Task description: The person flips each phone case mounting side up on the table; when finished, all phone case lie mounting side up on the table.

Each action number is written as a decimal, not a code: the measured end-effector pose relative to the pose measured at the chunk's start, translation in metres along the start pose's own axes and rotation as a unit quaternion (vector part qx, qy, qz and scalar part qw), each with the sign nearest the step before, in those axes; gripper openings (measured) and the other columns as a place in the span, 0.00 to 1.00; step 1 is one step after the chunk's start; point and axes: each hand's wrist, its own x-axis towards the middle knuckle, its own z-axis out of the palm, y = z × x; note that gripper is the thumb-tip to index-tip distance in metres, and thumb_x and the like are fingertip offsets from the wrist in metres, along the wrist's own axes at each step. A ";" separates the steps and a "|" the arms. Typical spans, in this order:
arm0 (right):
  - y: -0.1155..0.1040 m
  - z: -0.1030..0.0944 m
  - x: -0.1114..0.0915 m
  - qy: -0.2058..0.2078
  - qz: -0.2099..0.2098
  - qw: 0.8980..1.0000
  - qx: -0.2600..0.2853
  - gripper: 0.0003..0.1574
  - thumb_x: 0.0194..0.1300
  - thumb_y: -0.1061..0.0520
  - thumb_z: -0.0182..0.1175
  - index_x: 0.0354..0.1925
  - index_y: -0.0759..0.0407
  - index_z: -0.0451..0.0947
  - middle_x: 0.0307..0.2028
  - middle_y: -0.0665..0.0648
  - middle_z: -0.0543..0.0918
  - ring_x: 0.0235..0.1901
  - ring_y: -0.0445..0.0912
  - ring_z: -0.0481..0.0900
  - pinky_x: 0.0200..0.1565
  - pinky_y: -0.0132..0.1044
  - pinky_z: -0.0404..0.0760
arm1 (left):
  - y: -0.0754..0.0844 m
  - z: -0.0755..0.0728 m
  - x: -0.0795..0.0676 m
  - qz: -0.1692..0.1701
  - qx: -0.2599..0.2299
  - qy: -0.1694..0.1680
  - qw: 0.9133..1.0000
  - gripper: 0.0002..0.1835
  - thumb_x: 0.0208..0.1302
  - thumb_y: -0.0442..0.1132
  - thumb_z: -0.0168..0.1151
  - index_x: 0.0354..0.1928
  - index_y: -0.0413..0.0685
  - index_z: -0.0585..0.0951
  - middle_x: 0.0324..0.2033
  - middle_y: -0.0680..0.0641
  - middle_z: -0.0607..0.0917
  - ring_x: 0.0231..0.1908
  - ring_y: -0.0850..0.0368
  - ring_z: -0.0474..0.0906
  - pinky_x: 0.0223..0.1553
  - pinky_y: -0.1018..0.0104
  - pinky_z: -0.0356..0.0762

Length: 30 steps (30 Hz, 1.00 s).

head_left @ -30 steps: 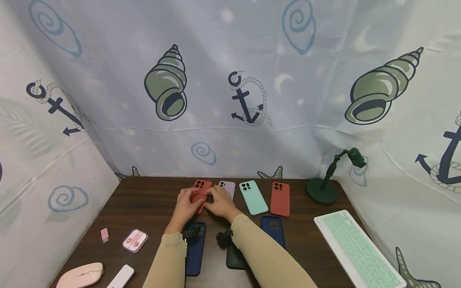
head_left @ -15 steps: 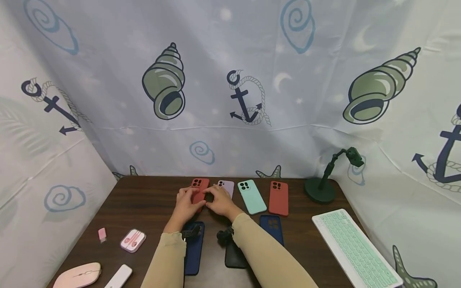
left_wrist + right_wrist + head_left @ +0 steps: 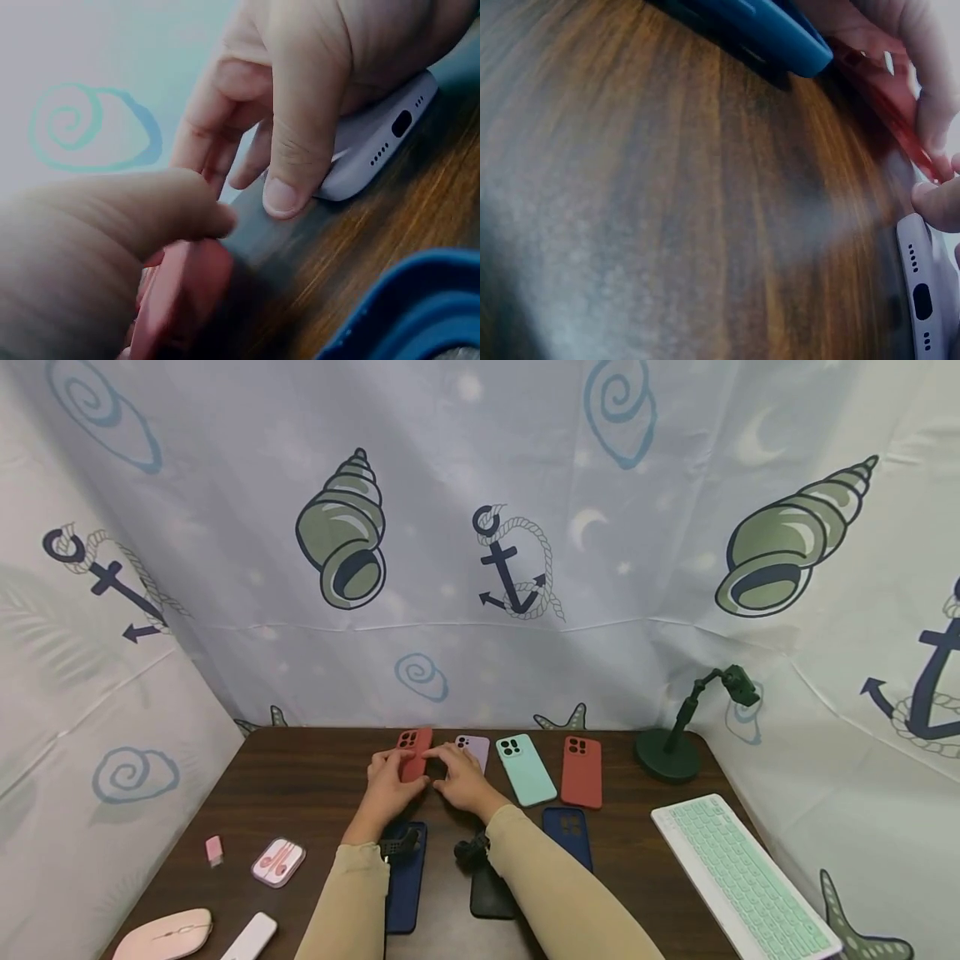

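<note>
A red phone case (image 3: 411,768) stands slightly tilted at the back of the table. My left hand (image 3: 387,783) grips it from the left; in the left wrist view the left thumb (image 3: 150,210) lies over the case's near end. My right hand (image 3: 463,778) is bent close by on the right, its index fingertip at the red case's right edge. Whether it bears on the case is hard to tell. Under and beside that hand lies a lilac phone case (image 3: 476,748), its port cutout showing in the left wrist view. A blue phone case (image 3: 405,885) lies under my left wrist.
To the right lie a mint phone case (image 3: 528,772), another red case (image 3: 582,774), another blue case (image 3: 567,835) and a black one (image 3: 489,895). A green lamp (image 3: 670,752) and keyboard (image 3: 746,877) stand right; earphones box (image 3: 278,862), USB stick (image 3: 214,851) and mouse (image 3: 165,935) left.
The red case has turned a little more upright, and its far right corner sits slightly higher. My right fingers have shifted only slightly; the other cases have stayed put.
</note>
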 end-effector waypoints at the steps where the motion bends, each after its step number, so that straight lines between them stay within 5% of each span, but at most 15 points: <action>1: 0.001 0.001 0.000 0.001 0.001 1.000 0.007 0.36 0.66 0.64 0.63 0.70 0.50 0.68 0.69 0.52 0.72 0.77 0.56 0.58 0.76 0.61 0.46 | 0.001 0.000 0.000 -0.009 -0.005 0.001 1.000 0.33 0.60 0.51 0.72 0.66 0.50 0.74 0.67 0.37 0.61 0.62 0.40 0.57 0.53 0.46 0.68; 5: 0.002 0.002 0.001 0.011 0.012 1.000 0.012 0.38 0.66 0.63 0.64 0.71 0.53 0.65 0.67 0.54 0.74 0.75 0.52 0.63 0.77 0.59 0.47 | 0.005 -0.004 0.000 -0.031 -0.022 0.007 0.999 0.31 0.63 0.50 0.68 0.65 0.49 0.74 0.67 0.36 0.63 0.60 0.39 0.61 0.55 0.44 0.69; 13: 0.002 0.005 -0.001 -0.014 0.003 0.996 -0.093 0.32 0.68 0.51 0.65 0.68 0.51 0.71 0.67 0.51 0.75 0.78 0.55 0.57 0.77 0.60 0.48 | 0.016 -0.015 0.003 -0.045 -0.047 -0.012 0.998 0.27 0.69 0.47 0.59 0.67 0.45 0.72 0.64 0.34 0.74 0.55 0.40 0.74 0.57 0.46 0.72; 21: -0.001 0.002 -0.001 -0.045 -0.024 0.995 -0.090 0.28 0.72 0.50 0.62 0.68 0.44 0.75 0.71 0.48 0.74 0.79 0.60 0.53 0.75 0.66 0.44 | 0.026 -0.033 -0.001 -0.063 -0.074 -0.042 0.994 0.25 0.72 0.46 0.55 0.68 0.48 0.73 0.65 0.36 0.77 0.62 0.40 0.74 0.61 0.44 0.70; 30: -0.001 0.003 0.000 -0.068 -0.004 0.994 -0.080 0.30 0.72 0.47 0.61 0.70 0.33 0.72 0.72 0.43 0.71 0.80 0.58 0.49 0.77 0.63 0.41 | 0.030 -0.049 -0.007 -0.098 -0.102 -0.048 0.989 0.24 0.76 0.46 0.50 0.69 0.49 0.74 0.64 0.37 0.78 0.53 0.42 0.81 0.45 0.53 0.81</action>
